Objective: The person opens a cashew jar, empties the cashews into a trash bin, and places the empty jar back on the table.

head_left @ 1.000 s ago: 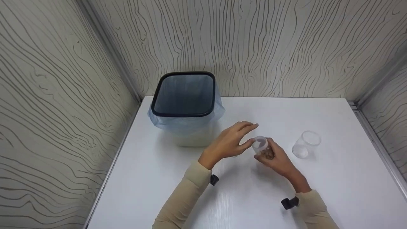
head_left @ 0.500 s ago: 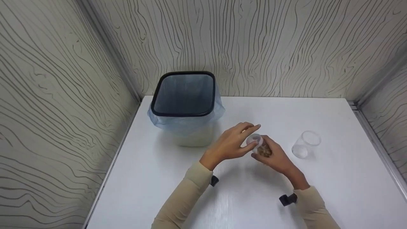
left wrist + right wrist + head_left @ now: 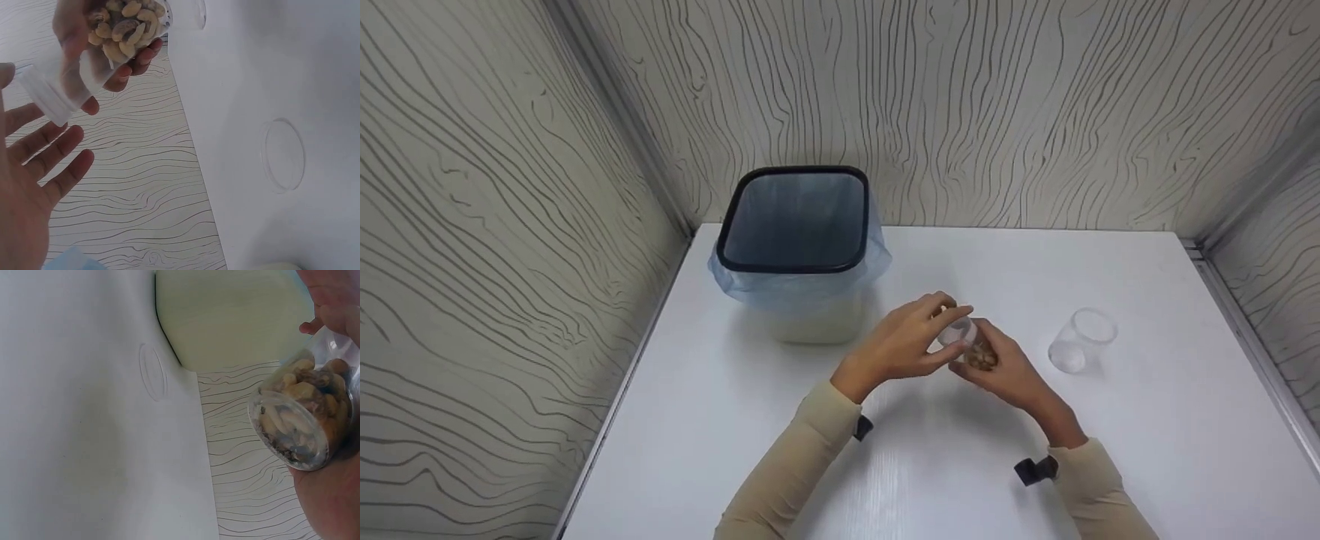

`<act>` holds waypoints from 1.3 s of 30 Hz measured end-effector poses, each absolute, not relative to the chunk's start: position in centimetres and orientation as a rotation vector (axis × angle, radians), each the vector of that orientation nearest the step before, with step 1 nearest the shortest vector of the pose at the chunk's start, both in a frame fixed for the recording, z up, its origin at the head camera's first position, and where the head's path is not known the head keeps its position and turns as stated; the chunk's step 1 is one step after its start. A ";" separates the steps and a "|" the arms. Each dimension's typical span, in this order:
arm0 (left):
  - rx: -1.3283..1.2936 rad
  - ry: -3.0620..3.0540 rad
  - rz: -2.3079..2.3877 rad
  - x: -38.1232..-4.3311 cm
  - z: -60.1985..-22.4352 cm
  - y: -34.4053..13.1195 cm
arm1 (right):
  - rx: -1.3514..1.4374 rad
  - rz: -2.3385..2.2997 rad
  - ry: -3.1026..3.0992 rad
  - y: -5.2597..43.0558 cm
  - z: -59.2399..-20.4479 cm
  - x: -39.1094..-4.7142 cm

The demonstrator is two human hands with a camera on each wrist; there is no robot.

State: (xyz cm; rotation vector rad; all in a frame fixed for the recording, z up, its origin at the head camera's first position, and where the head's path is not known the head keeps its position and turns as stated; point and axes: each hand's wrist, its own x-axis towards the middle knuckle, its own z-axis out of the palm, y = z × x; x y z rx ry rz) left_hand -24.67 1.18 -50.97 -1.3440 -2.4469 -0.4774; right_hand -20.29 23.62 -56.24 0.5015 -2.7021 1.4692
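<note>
My right hand grips a clear plastic jar part full of cashews and other nuts, tilted with its frosted end toward my left hand. Fingers and thumb wrap the jar's nut-filled lower part. My left hand is spread around the frosted end, thumb to one side and fingers to the other. In the left wrist view these fingers are loosely extended, the thumb tip right at the rim. On the table lies a clear round lid, hidden behind my left hand in the head view.
A square bin with a black rim and a blue liner bag stands at the back left. To the right of my hands is a clear cup. Patterned walls border the white table.
My right hand has brought the jar left and slightly up, to my left hand. The left hand's fingers have come down around the frosted end. The bin and cup have stayed put.
</note>
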 end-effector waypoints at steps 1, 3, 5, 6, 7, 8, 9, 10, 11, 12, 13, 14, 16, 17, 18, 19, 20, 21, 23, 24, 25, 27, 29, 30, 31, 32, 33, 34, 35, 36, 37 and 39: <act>-1.349 -2.450 -0.483 -24.7 -51.1 1.2 | 0.507 1.467 -2.699 23.6 -56.2 -20.3; -1.355 -2.452 -0.500 -24.7 -51.2 1.3 | 0.519 1.473 -2.689 23.5 -56.0 -20.3; -1.355 -2.450 -0.511 -24.7 -51.4 1.4 | 0.526 1.479 -2.684 23.4 -55.9 -20.3; -1.356 -2.448 -0.513 -24.7 -51.4 1.4 | 0.528 1.485 -2.681 23.4 -55.9 -20.3; -1.355 -2.447 -0.510 -24.7 -51.5 1.4 | 0.528 1.491 -2.682 23.4 -55.8 -20.3; -1.353 -2.450 -0.506 -24.6 -51.5 1.4 | 0.528 1.500 -2.682 23.3 -55.8 -20.3; -1.348 -2.454 -0.498 -24.6 -51.5 1.4 | 0.531 1.499 -2.684 23.3 -55.8 -20.3; -1.342 -2.460 -0.485 -24.6 -51.6 1.4 | 0.531 1.501 -2.684 23.2 -55.8 -20.3; -1.337 -2.465 -0.477 -24.7 -51.6 1.4 | 0.532 1.504 -2.684 23.2 -55.8 -20.3; -1.330 -2.468 -0.467 -24.7 -51.6 1.3 | 0.537 1.503 -2.683 23.2 -55.8 -20.3; -1.322 -2.471 -0.458 -24.7 -51.7 1.3 | 0.543 1.502 -2.682 23.1 -55.8 -20.3; -1.314 -2.472 -0.454 -24.7 -51.7 1.3 | 0.553 1.514 -2.677 23.1 -55.8 -20.3; -1.305 -2.472 -0.456 -24.7 -51.8 1.2 | 0.579 1.534 -2.665 23.0 -55.7 -20.4; -1.303 -2.471 -0.465 -24.7 -51.9 1.1 | 0.595 1.537 -2.661 22.9 -55.7 -20.3; -1.305 -2.470 -0.480 -24.7 -51.9 1.1 | 0.611 1.537 -2.658 22.9 -55.7 -20.4; -1.308 -2.470 -0.494 -24.7 -51.9 1.1 | 0.623 1.541 -2.657 22.8 -55.7 -20.4; -1.310 -2.473 -0.508 -24.7 -52.0 1.0 | 0.632 1.545 -2.657 22.7 -55.7 -20.3; -1.314 -2.480 -0.527 -24.8 -52.1 1.0 | 0.637 1.536 -2.659 22.6 -55.7 -20.3; -1.315 -2.500 -0.557 -24.8 -52.2 1.0 | 0.635 1.526 -2.669 22.5 -55.7 -20.3; -1.314 -2.512 -0.570 -24.8 -52.3 0.9 | 0.637 1.521 -2.675 22.4 -55.7 -20.3; -1.311 -2.524 -0.577 -24.8 -52.3 0.9 | 0.636 1.518 -2.682 22.3 -55.7 -20.3; -1.307 -2.548 -0.598 -24.7 -52.3 0.9 | 0.643 1.516 -2.688 22.2 -55.8 -20.3; -1.301 -2.567 -0.606 -24.7 -52.4 0.8 | 0.655 1.503 -2.691 22.1 -55.8 -20.3; -1.295 -2.575 -0.606 -24.7 -52.4 0.8 | 0.664 1.496 -2.689 22.0 -55.8 -20.3; -1.289 -2.583 -0.610 -24.7 -52.5 0.8 | 0.672 1.489 -2.686 21.9 -55.8 -20.3; -1.278 -2.592 -0.611 -24.7 -52.5 0.8 | 0.681 1.480 -2.681 21.9 -55.8 -20.3; -1.265 -2.601 -0.607 -24.7 -52.5 0.8 | 0.686 1.466 -2.678 21.8 -55.7 -20.3; -1.251 -2.610 -0.606 -24.7 -52.5 0.8 | 0.691 1.445 -2.676 21.8 -55.7 -20.3; -1.234 -2.618 -0.604 -24.7 -52.5 0.8 | 0.695 1.426 -2.674 21.7 -55.7 -20.3; -1.215 -2.625 -0.600 -24.7 -52.5 0.9 | 0.700 1.409 -2.670 21.6 -55.7 -20.3; -1.197 -2.631 -0.594 -24.6 -52.4 0.9 | 0.704 1.395 -2.667 21.6 -55.7 -20.3; -1.162 -2.640 -0.570 -24.6 -52.4 0.9 | 0.707 1.369 -2.661 21.5 -55.7 -20.3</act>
